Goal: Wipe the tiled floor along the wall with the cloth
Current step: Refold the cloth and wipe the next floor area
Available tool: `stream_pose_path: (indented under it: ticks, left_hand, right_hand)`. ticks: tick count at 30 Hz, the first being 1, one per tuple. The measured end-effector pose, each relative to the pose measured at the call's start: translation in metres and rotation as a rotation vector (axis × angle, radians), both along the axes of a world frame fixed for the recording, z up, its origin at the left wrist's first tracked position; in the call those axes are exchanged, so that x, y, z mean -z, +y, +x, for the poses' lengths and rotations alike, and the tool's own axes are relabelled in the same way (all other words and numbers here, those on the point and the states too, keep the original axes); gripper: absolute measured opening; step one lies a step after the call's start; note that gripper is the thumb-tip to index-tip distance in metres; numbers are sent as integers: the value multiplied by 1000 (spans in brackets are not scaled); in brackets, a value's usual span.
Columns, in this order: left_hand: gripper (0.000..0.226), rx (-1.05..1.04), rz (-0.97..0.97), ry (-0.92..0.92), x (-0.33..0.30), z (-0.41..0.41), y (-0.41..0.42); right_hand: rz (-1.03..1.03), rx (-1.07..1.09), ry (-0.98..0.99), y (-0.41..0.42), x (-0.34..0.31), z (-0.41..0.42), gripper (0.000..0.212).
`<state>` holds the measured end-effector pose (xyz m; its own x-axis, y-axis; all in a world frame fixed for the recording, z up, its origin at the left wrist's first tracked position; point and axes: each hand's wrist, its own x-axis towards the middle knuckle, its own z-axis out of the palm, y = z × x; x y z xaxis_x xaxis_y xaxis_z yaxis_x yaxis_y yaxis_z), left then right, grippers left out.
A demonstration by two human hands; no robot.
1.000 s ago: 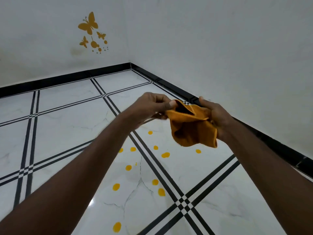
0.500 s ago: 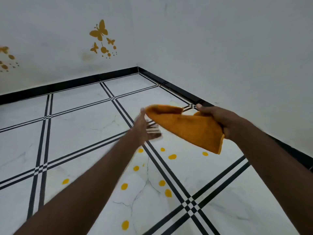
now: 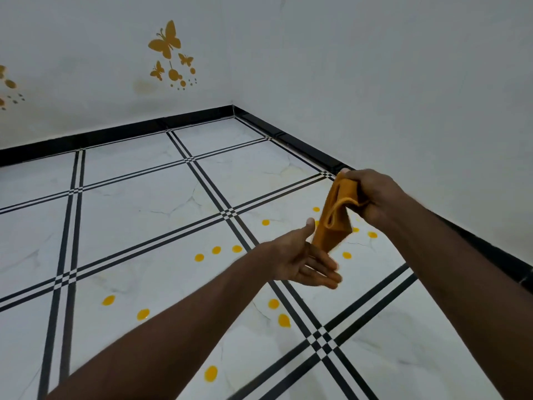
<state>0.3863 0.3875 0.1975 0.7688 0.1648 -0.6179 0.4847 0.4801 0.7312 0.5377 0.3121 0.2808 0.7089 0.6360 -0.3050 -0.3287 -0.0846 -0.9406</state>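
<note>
An orange cloth [image 3: 331,223] hangs folded in the air above the white marble-look tiled floor [image 3: 138,209]. My right hand [image 3: 372,194] grips its upper end, fingers curled round the fabric. My left hand [image 3: 302,258] is just below it, palm up with fingers straight, its thumb touching the cloth's lower edge. Both hands are well above the floor, close to the right wall [image 3: 403,96].
Black skirting [image 3: 305,145] runs along both walls and meets in the far corner. Several yellow spots [image 3: 216,250] dot the tiles under and around my hands. Black double lines cross the floor. Orange butterfly stickers [image 3: 165,43] mark the back wall.
My left hand let go of the cloth and dropped below it, palm up. My right hand swung the cloth from spread sideways to hanging down. The view shifted left.
</note>
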Motion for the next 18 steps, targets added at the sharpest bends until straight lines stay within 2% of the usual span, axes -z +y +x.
stream_pose_path:
  ticks: [1, 2, 4, 5, 7, 9, 12, 15, 18]
  left_hand:
    - [103, 19, -81, -61, 4, 0, 2]
    - [106, -13, -176, -129, 5, 1, 4]
    - [100, -207, -290, -254, 2, 12, 10]
    - [89, -357, -257, -290, -2, 18, 17]
    - [62, -623, -37, -295, -14, 24, 33]
    - [46, -719, 176, -198, -23, 21, 47]
    - [47, -657, 325, -58, -35, 9, 54]
    - [43, -402, 384, -14, -47, -1, 59]
    - [43, -277, 386, -100, -59, -8, 61]
  right_hand:
    - [44, 2, 42, 0, -2, -1, 5]
    - [80, -7, 87, 1, -4, -3, 6]
    - [127, -44, 153, 2, -7, -4, 14]
    - [109, -71, 153, 1, -5, -3, 14]
    - [-25, -163, 81, -4, 1, -4, 10]
    - [-192, -281, 11, -14, 18, 0, 8]
    - [-347, -429, -72, -18, 46, 5, 28]
    - [-359, -564, -32, -19, 54, 1, 25]
    - [-250, -580, 173, -19, 63, -2, 60]
